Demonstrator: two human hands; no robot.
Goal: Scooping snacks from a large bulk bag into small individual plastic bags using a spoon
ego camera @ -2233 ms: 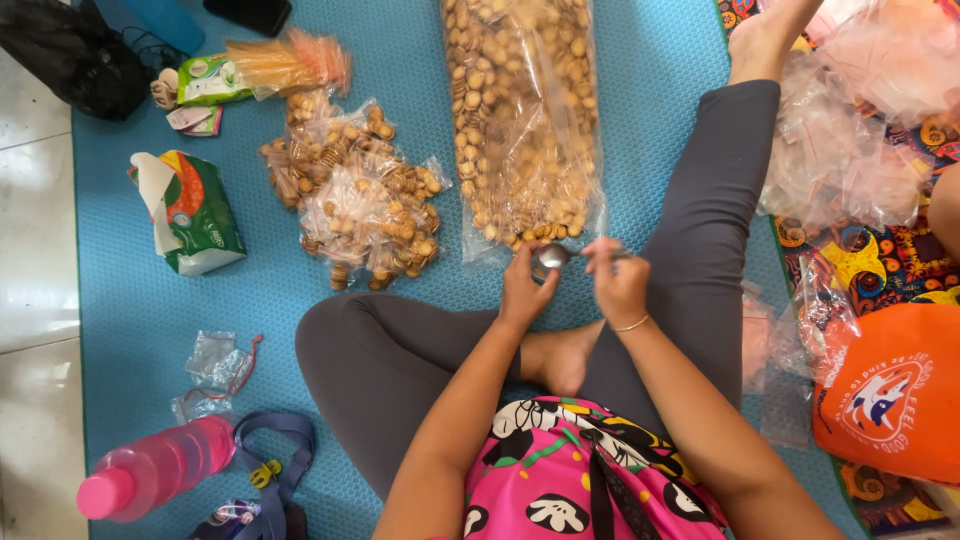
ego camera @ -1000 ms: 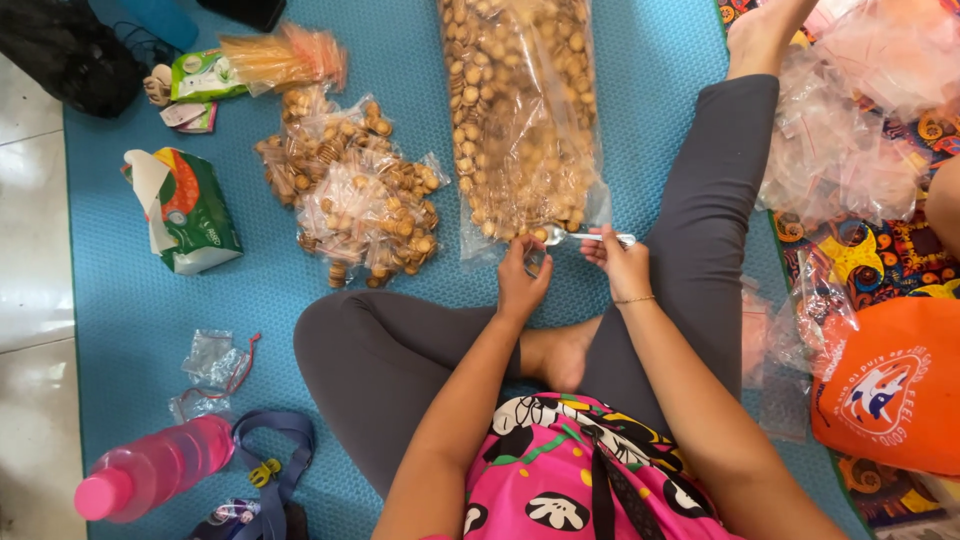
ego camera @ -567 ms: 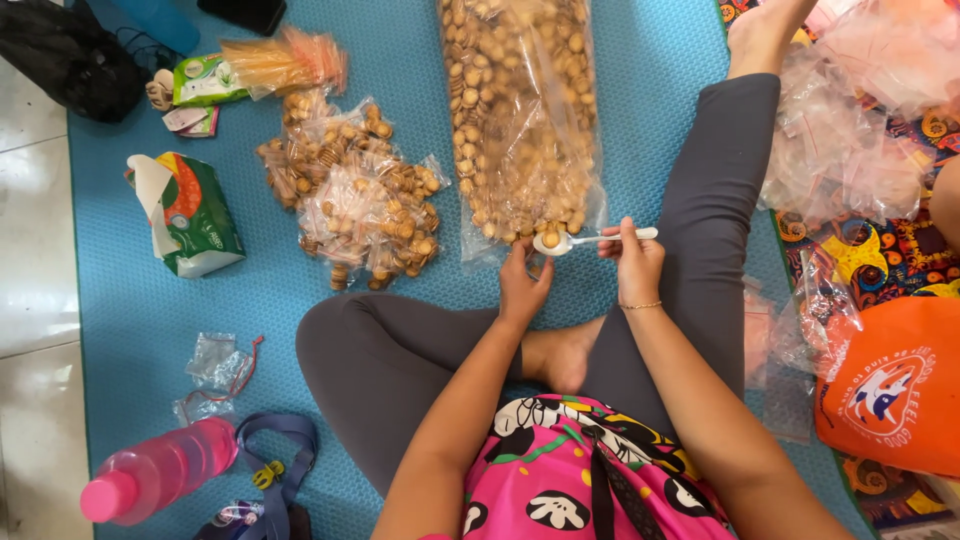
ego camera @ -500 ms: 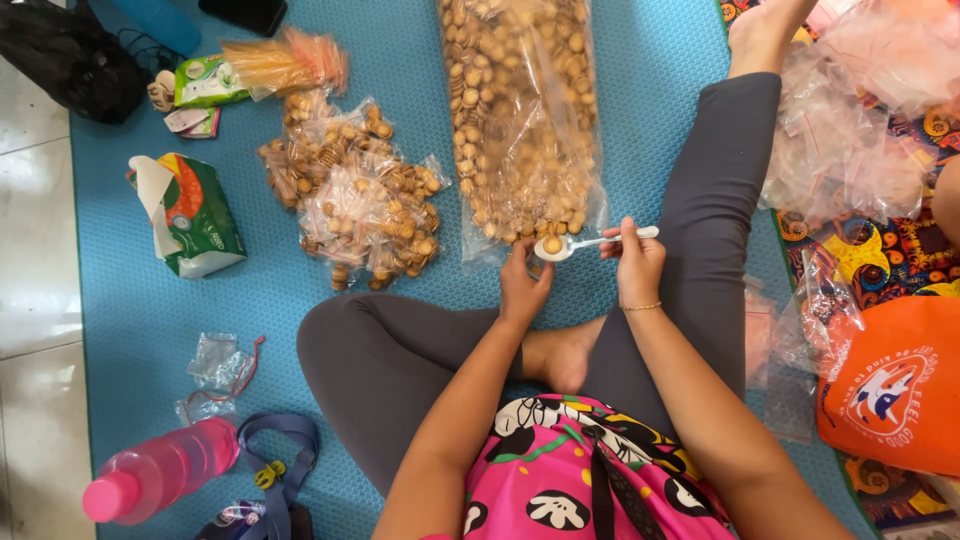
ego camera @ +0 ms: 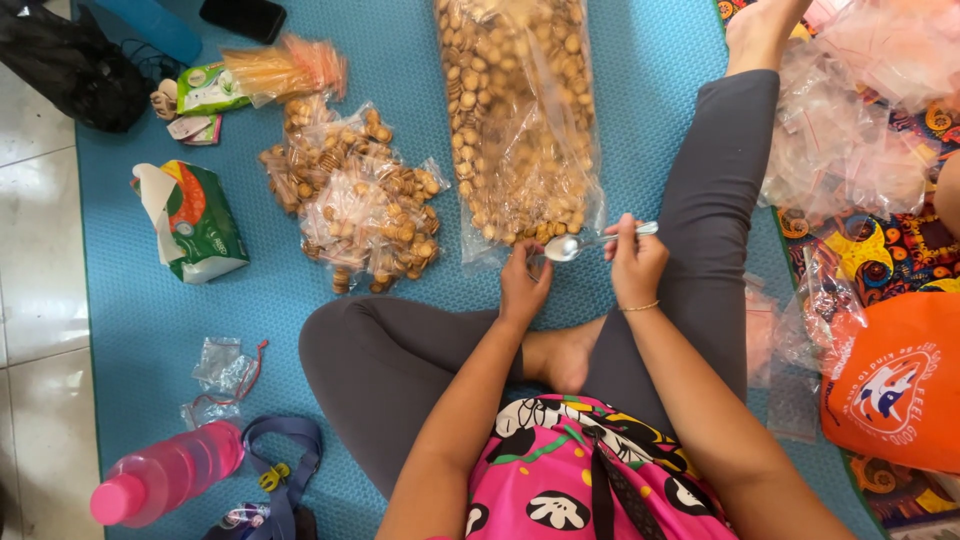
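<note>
Right hand point(ego camera: 635, 262) grips a metal spoon point(ego camera: 590, 242) by its handle, bowl at the mouth of the large clear bag of round biscuits point(ego camera: 520, 120) on the blue mat point(ego camera: 260, 300); left hand point(ego camera: 522, 283) pinches a small clear pouch point(ego camera: 537, 262) just beneath the bowl; filled small bags point(ego camera: 365, 200) lie to the left

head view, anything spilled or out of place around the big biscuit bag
Nothing stands out. The big biscuit bag lies on the blue mat, no loose biscuits beside it; the right hand holds a spoon at its mouth.
</note>
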